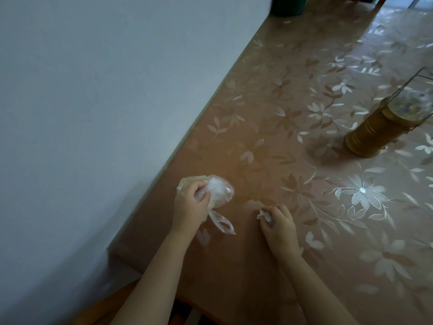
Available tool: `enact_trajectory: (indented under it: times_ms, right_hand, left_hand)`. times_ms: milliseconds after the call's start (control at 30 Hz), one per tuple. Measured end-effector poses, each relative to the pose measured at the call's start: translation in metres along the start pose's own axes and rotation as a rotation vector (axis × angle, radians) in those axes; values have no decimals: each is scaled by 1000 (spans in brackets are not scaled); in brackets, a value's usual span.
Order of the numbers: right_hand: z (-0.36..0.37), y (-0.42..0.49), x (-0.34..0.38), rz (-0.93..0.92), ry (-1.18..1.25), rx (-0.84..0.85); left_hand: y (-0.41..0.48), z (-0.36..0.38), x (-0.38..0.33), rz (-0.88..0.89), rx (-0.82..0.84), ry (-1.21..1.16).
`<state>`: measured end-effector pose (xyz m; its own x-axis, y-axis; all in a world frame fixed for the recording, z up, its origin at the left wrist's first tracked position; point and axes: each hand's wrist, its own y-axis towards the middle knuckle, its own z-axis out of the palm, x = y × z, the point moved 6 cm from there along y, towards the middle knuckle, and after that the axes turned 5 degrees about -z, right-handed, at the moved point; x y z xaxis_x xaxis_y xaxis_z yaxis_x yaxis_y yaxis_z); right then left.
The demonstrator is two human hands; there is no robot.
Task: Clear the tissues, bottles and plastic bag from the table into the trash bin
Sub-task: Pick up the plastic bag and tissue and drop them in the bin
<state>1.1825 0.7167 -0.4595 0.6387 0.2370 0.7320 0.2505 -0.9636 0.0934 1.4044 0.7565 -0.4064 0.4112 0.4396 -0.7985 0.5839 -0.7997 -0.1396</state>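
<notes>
Left hand [191, 204] grips the plastic bag [220, 190] at the desk's [234, 266] wall edge; right hand [278, 224] pinches a tissue [262, 215]. A green tub [288, 5], maybe the bin, stands far ahead along that edge.

grips a crumpled bag [220, 192] in the left hand [191, 204], close to the edge of the floral table [269, 127] along the wall [93, 113]; lets one loop of it trail onto the table. pinches a tissue [263, 215] in the right hand [280, 224], near the bag but apart. well off to the right, a gold wire-handled canister [379, 132]. at the far end by the wall, a dark green tub [289, 5], cut by the frame.
</notes>
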Motion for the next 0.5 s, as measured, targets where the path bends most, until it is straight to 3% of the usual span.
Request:
enact_trajectory:
  times_ms: [267, 500]
  right_hand:
    - [-33, -23, 6, 109, 67, -126]
    - [-97, -37, 43, 22, 111, -330]
  left_hand:
    - [-36, 3, -19, -18, 68, -114]
    - [-75, -9, -56, 37, 106, -217]
